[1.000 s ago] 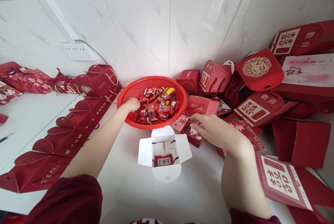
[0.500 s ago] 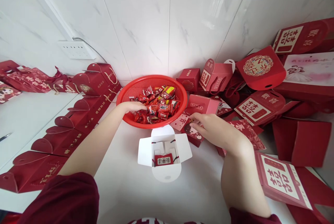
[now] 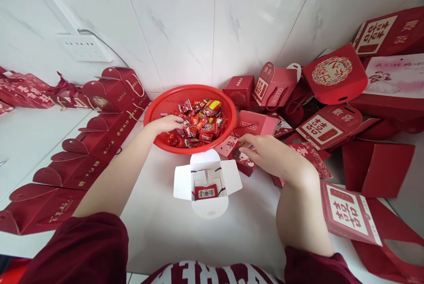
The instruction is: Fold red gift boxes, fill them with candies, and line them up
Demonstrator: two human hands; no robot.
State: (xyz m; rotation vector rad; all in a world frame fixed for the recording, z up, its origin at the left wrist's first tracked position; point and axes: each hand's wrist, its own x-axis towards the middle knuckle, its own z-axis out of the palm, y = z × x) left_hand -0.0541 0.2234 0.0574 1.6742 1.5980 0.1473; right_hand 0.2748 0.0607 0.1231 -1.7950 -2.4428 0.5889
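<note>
Wrapped candies [image 3: 206, 137] are heaped in a red perforated basket [image 3: 233, 114], and the left hand [image 3: 167, 123] is laid over them, its fingers bent downward; whether one is pinched cannot be told. The right hand [image 3: 268, 153] is poised by a cartoon-printed box [image 3: 244, 165], thumb and fingers loosely parted. On the surface [image 3: 159, 231], an open box [image 3: 209, 208] is set just beside the basket, a red packet [image 3: 206, 192] inside. Candies are best grasped singly by the wrapper, from the top, so neighbours aren't dragged over the rim.
</note>
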